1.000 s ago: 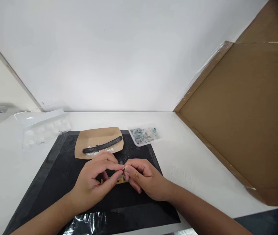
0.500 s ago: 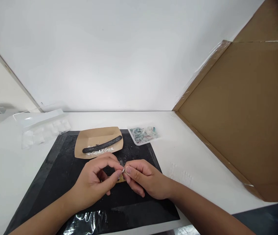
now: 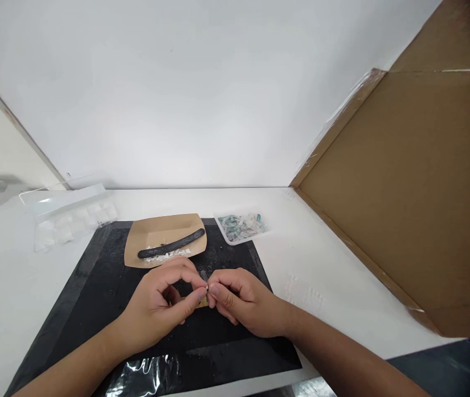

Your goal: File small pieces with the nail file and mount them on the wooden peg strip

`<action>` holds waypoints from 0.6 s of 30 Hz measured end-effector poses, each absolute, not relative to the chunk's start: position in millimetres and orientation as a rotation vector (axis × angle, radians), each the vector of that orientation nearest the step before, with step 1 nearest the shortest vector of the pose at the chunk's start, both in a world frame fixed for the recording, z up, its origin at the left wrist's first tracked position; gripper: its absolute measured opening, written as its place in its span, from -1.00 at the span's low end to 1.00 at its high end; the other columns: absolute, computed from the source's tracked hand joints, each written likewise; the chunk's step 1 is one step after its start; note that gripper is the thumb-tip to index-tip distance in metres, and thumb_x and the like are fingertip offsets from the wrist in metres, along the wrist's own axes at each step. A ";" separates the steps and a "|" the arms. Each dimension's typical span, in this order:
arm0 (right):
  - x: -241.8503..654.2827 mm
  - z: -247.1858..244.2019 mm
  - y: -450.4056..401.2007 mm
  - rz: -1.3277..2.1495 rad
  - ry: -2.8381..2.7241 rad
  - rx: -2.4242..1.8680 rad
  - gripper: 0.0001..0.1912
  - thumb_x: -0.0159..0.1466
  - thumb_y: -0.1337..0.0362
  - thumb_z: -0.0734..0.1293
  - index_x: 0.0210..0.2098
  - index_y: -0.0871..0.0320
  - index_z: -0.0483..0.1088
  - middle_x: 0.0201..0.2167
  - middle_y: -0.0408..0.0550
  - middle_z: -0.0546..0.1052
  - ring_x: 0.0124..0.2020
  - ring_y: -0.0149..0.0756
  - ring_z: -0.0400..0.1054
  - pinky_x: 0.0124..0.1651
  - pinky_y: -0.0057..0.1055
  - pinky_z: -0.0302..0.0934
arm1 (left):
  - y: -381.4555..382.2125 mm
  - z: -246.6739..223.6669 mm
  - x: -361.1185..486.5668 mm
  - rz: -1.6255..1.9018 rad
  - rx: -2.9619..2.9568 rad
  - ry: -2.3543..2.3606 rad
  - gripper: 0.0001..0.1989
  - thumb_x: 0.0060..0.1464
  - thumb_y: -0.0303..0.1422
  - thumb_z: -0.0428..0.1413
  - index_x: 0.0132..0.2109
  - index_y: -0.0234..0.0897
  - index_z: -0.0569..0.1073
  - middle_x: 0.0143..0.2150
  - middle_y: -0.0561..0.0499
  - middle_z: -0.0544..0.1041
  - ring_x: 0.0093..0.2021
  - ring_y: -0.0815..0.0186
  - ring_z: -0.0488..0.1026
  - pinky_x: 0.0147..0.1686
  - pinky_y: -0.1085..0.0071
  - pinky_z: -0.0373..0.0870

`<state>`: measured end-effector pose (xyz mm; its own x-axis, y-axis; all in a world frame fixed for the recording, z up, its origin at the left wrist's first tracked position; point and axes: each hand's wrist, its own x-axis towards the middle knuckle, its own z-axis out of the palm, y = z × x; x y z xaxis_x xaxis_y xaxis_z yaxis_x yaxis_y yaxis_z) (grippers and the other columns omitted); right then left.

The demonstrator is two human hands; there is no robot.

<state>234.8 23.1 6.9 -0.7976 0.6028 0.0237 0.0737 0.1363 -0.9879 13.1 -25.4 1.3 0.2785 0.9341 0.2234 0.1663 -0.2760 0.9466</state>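
Pinching a tiny pale piece (image 3: 207, 287) between thumb and forefinger, we've got our left hand (image 3: 158, 309) and right hand (image 3: 247, 303) meeting fingertip to fingertip, right over the black mat (image 3: 94, 286)! Just below our fingers, a yellow item (image 3: 202, 302) peeks out on the mat, mostly hidden. At the mat's far edge, our brown paper tray (image 3: 133, 245) carries a curved black stick (image 3: 172, 244) and white chips (image 3: 164, 258). By its far right corner sits a plastic tub (image 3: 229, 240) of teal-and-white pieces (image 3: 241, 226); off its far left corner, a clear case (image 3: 75, 218).
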 end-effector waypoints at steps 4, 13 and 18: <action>234.7 8.7 23.7 1.458 -2.105 -0.639 -0.64 0.54 0.08 0.19 -0.28 0.16 0.42 -0.59 -0.28 0.33 -0.57 -0.50 0.20 -0.43 -0.55 0.13 | -23.0 3.9 11.7 1.211 1.969 0.974 -0.88 0.25 -0.50 0.21 -0.11 -0.23 0.59 -0.24 -0.07 0.49 -0.32 0.35 0.48 -0.61 0.62 0.40; 233.4 -2.1 30.0 0.911 -2.301 -0.413 -0.73 0.55 0.25 0.18 -0.24 0.13 0.43 -0.46 -0.23 0.52 -0.43 -0.44 0.34 -0.09 -0.35 0.13 | -21.6 9.7 15.1 1.356 2.377 0.889 -0.77 0.14 -0.64 0.24 -0.10 -0.30 0.53 -0.30 -0.07 0.54 -0.22 0.26 0.45 -0.26 0.33 0.52; 233.8 -4.7 30.4 0.841 -2.336 -0.386 -0.72 0.56 0.22 0.16 -0.22 0.12 0.41 -0.37 -0.18 0.59 -0.39 -0.42 0.37 -0.08 -0.30 0.12 | -24.2 8.7 13.4 1.322 2.492 0.895 -0.73 0.13 -0.65 0.23 -0.09 -0.24 0.48 -0.29 -0.02 0.55 -0.21 0.26 0.46 -0.15 0.24 0.50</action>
<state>233.8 30.4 -4.7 -0.7660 0.4553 0.4539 0.0618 0.7549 -0.6530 13.4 -24.2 8.7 0.4227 0.5860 0.6913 0.4244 -0.8020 0.4204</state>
